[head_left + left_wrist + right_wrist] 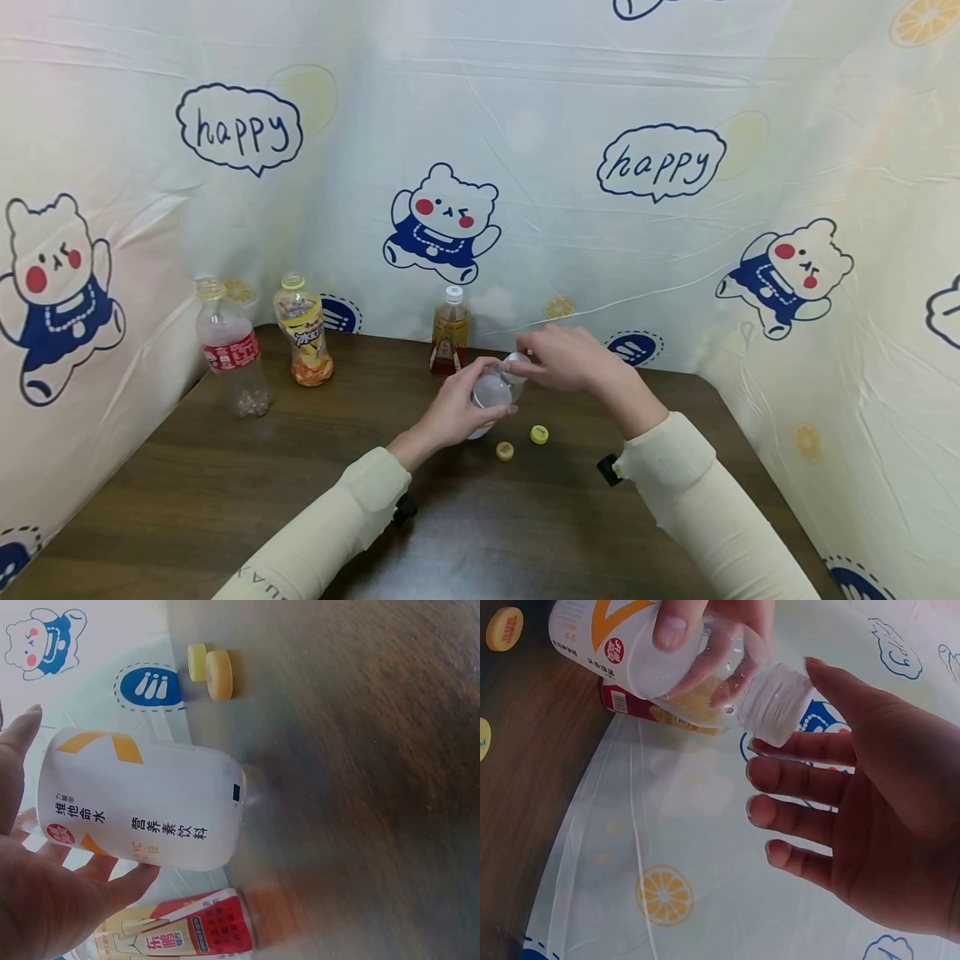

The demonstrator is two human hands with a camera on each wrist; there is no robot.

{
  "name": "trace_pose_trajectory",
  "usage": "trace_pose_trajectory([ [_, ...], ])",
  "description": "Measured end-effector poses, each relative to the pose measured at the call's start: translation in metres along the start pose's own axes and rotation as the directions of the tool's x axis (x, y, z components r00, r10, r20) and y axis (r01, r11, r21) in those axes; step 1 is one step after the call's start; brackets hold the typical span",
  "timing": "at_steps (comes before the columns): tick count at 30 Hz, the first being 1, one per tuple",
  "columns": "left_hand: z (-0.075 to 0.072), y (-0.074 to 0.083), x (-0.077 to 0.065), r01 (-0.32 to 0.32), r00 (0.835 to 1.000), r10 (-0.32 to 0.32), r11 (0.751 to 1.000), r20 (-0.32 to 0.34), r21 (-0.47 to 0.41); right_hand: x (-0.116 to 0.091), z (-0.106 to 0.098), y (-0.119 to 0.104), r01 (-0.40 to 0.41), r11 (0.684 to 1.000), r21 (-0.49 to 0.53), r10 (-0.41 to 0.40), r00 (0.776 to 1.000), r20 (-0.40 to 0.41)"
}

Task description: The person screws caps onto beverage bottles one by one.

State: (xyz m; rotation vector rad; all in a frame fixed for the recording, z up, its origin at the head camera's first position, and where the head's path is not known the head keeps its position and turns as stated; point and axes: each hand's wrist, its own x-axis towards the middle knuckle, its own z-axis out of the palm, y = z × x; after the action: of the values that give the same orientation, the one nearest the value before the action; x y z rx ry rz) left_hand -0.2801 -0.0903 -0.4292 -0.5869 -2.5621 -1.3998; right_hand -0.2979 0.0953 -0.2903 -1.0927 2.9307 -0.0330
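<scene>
A white-labelled drink bottle [142, 795] with a clear upper part is held tilted above the table, its neck toward my right hand. My left hand [448, 408] grips it around the body, with the thumb on the near side. At the neck is a white ridged cap [778, 701]. The thumb and index finger of my right hand [566, 358] pinch this cap from two sides, while the other fingers stay extended beside it. On the table below lie an orange cap [505, 451] and a yellow cap [539, 434].
Behind the hands stands a tea-coloured bottle [450, 333] with a white cap. Toward the left are an empty clear bottle [232, 350] with a red label and a yellow-labelled bottle [303, 333]. A printed curtain [525, 100] surrounds the brown table [300, 467].
</scene>
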Motion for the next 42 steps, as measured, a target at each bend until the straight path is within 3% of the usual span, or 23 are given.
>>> trace_pose_trajectory([
  [5,0.0009,-0.0005,0.0003,0.01,1.0,-0.01,1.0,-0.005,0.017,-0.0015,-0.0029,0.0022,-0.021,1.0,0.01,0.021,1.0,-0.007],
  [13,-0.0005,-0.0017,0.0012,0.015,1.0,-0.015,1.0,0.008,0.014,-0.0045,-0.0089,0.0065,0.076,0.987,0.145,-0.087,0.993,0.074],
  [18,-0.0013,0.0003,0.0011,0.02,1.0,-0.02,1.0,0.012,0.011,-0.0038,-0.007,0.0055,0.112,0.984,0.137,-0.121,0.991,0.058],
  [29,0.0001,-0.0005,0.0008,0.002,1.0,-0.002,1.0,0.027,0.019,-0.0014,-0.0019,-0.0001,0.032,0.999,0.031,-0.033,0.999,0.015],
  [34,0.0002,-0.0022,0.0002,0.012,1.0,-0.012,1.0,0.024,0.01,-0.0036,-0.0041,0.0027,0.018,0.998,0.058,-0.02,0.999,0.038],
  [42,-0.0005,-0.0015,-0.0007,0.03,1.0,-0.03,1.0,0.008,-0.004,-0.0031,-0.0055,0.0046,0.108,0.985,0.132,-0.116,0.991,0.061],
])
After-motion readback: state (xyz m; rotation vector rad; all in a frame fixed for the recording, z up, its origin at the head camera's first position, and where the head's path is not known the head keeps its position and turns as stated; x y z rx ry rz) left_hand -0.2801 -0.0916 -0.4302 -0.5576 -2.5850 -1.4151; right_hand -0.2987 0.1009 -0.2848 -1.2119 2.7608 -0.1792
